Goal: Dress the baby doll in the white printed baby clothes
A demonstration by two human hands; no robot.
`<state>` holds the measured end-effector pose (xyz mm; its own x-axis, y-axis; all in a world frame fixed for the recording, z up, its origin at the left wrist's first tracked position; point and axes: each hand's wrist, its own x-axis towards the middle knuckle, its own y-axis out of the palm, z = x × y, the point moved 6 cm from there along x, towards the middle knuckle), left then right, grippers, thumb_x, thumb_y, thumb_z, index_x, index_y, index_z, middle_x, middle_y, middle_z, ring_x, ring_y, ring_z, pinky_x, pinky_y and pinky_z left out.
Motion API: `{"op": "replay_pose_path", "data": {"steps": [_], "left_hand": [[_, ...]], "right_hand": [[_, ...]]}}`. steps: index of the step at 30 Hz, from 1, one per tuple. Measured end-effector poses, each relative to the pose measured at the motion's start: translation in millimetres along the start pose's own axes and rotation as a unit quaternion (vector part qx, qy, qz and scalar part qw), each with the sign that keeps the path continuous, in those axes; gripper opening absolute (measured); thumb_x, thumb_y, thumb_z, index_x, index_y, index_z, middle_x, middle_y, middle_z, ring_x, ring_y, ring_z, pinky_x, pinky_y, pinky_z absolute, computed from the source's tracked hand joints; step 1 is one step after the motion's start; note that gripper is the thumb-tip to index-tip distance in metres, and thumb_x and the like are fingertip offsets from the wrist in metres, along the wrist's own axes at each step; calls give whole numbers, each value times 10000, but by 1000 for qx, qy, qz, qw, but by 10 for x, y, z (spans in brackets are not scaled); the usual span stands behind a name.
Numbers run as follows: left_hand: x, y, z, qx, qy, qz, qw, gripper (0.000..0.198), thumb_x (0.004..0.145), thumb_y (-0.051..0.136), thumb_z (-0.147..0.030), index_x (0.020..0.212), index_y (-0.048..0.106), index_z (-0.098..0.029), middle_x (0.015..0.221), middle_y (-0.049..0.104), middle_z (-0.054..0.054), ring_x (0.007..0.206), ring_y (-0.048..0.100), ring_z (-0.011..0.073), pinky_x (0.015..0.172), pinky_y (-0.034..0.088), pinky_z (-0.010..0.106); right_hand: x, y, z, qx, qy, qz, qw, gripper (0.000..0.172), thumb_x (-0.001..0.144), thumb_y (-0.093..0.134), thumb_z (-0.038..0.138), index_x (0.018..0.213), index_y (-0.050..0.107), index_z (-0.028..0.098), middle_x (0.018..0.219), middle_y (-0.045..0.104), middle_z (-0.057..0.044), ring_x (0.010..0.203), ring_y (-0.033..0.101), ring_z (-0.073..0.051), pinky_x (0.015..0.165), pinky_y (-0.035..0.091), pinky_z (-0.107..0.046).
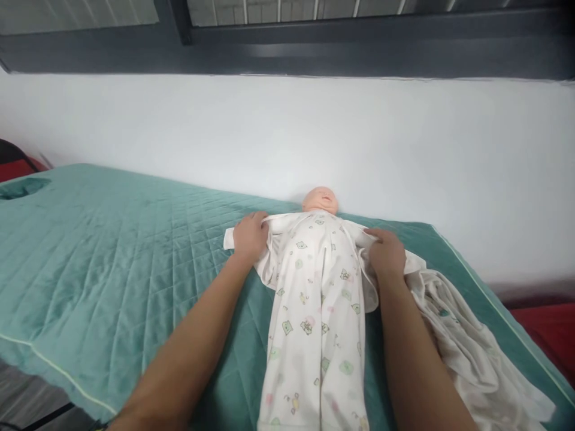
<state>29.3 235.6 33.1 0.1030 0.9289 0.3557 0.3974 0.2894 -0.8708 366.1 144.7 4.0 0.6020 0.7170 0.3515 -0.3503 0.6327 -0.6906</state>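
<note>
- A baby doll (pixel 320 200) is laid on its back in the middle of the frame, with the head towards the white wall (pixel 287 137) at the top.
- The doll is dressed in a white printed sleepsuit (pixel 314 299), which runs from the centre down to the lower edge of the frame.
- The left hand (pixel 250 234) is placed left of centre, on the sleeve of the sleepsuit near the doll's shoulder. The fingers are curled over the cloth, but a real grip cannot be confirmed.
- The right hand (pixel 385 252) is seen right of centre, pressed on the other sleeve. Its fingers are bent onto the fabric, and some cloth is gathered under them.
- Both forearms are stretched in from the lower edge of the frame, one on each side of the doll's body.
- A crumpled white cloth (pixel 467 347) is spread at the lower right, just beside the right forearm and touching the sleepsuit.
- Everything is carried by a bed with a green quilted cover (pixel 112 269), which fills the left and lower part of the frame.
- A dark window frame (pixel 314 48) is seen along the top.
</note>
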Motion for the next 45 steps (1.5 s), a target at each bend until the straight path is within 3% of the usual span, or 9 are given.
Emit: {"op": "replay_pose_path", "data": {"steps": [3, 7, 10, 14, 20, 26, 30, 37, 45], "left_hand": [[-27, 16, 251, -31, -63, 10, 997, 324, 933, 423, -443, 1116, 646, -296, 1169, 696, 20, 1087, 623, 223, 900, 447, 319], [-84, 46, 312, -51, -84, -15, 995, 354, 904, 474, -491, 1121, 649, -272, 1177, 699, 32, 1123, 613, 232, 963, 420, 352], [-91, 66, 292, -68, -88, -11, 994, 338, 892, 503, -479, 1108, 654, -268, 1179, 700, 32, 1130, 607, 227, 990, 399, 363], [-84, 59, 281, -89, -95, 8, 991, 330, 884, 519, -472, 1099, 654, -263, 1188, 694, 39, 1136, 598, 238, 1015, 373, 398], [-65, 61, 271, -97, -94, 12, 991, 338, 882, 513, -475, 1097, 660, -260, 1169, 698, 48, 1117, 596, 256, 1021, 359, 441], [-32, 90, 240, -81, -74, 9, 994, 315, 885, 491, -413, 1116, 677, -307, 1167, 694, 44, 1117, 587, 281, 1040, 326, 522], [-45, 33, 182, -83, -35, -7, 996, 325, 890, 475, -328, 1152, 667, -330, 1145, 697, 23, 1107, 582, 267, 1050, 329, 501], [-72, -28, 177, -150, 12, -39, 988, 431, 864, 423, -132, 1145, 705, -300, 1148, 676, 14, 1050, 591, 188, 924, 426, 311], [-176, 11, 254, -87, -18, 8, 996, 447, 873, 430, -138, 1174, 689, -343, 1179, 673, 26, 1065, 598, 220, 858, 448, 319]], "right_hand": [[-31, -35, 105, -10, -38, -2, 999, 463, 734, 414, 153, 1063, 740, 179, 1203, 671, -109, 1121, 600, -316, 1009, 439, -505], [-271, -172, 626, 37, -118, -14, 992, 382, 817, 446, 263, 1092, 696, 177, 1208, 662, -122, 1184, 562, -300, 1062, 396, -478], [-514, -126, 1152, 69, -190, 71, 977, 366, 877, 467, 356, 1169, 648, 231, 1246, 650, -80, 1157, 576, -273, 1024, 421, -434], [-679, 225, 1805, -61, -347, 209, 912, 347, 921, 431, 313, 1175, 630, 186, 1239, 639, -119, 1168, 549, -300, 988, 406, -438], [-515, 895, 2252, -235, -416, 351, 806, 263, 883, 490, 294, 1064, 620, 152, 1124, 638, -149, 1015, 591, -297, 752, 440, -365], [-537, 1275, 2378, -278, -453, 392, 751, 231, 836, 542, 318, 1003, 586, 165, 1074, 653, -138, 856, 636, -263, 609, 408, -321], [-499, 1311, 2376, -281, -466, 394, 741, 295, 809, 586, 307, 1077, 587, 184, 985, 693, -105, 799, 650, -262, 592, 407, -319], [-322, 1007, 2328, -244, -435, 405, 766, 310, 836, 626, 397, 1138, 636, 326, 1029, 698, -31, 908, 652, -259, 734, 448, -337], [-79, 592, 2276, -254, -419, 361, 793, 320, 854, 585, 377, 1160, 654, 313, 1095, 669, -58, 974, 631, -282, 798, 428, -380]]}}
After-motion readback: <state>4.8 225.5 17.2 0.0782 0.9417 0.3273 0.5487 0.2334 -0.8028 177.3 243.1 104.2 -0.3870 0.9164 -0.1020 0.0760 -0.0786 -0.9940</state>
